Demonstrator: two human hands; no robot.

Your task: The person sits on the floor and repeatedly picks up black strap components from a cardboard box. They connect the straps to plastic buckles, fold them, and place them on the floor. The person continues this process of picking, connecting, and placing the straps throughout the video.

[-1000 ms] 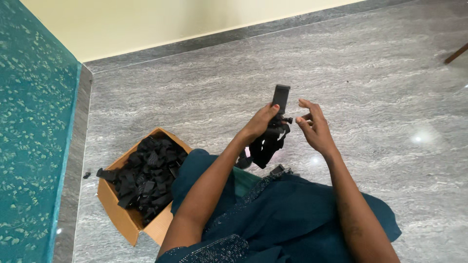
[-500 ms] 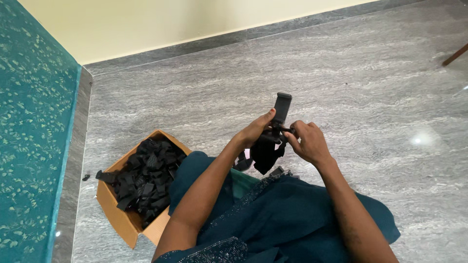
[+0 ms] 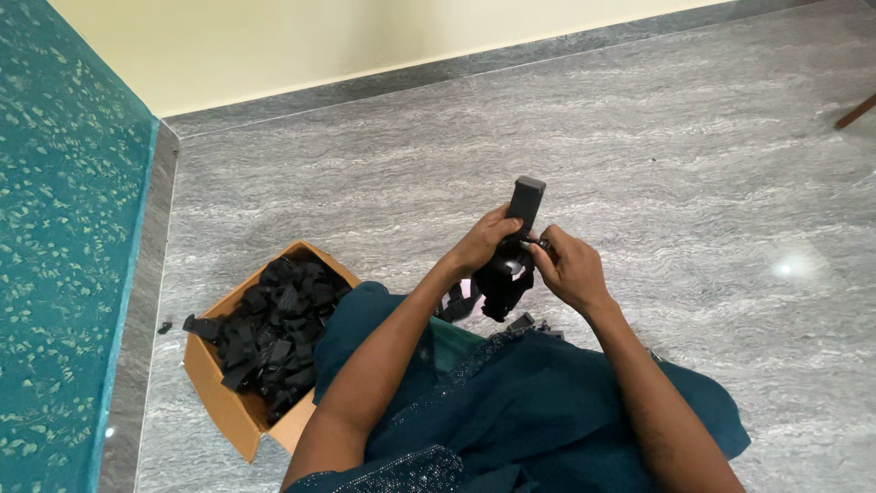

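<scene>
Both hands met over the lap, the left hand (image 3: 484,239) and right hand (image 3: 568,267) each closed around a black strap piece (image 3: 513,256), held above the grey floor (image 3: 639,164), beside a cardboard box (image 3: 224,402) of black pieces.

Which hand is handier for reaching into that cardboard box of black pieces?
Left, probably. The left hand is on the side of the brown cardboard box; the right hand would have to cross over.

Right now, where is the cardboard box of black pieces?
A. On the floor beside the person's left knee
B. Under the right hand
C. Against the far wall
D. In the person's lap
A: the cardboard box sits on the grey floor, left of the left hand.
</scene>
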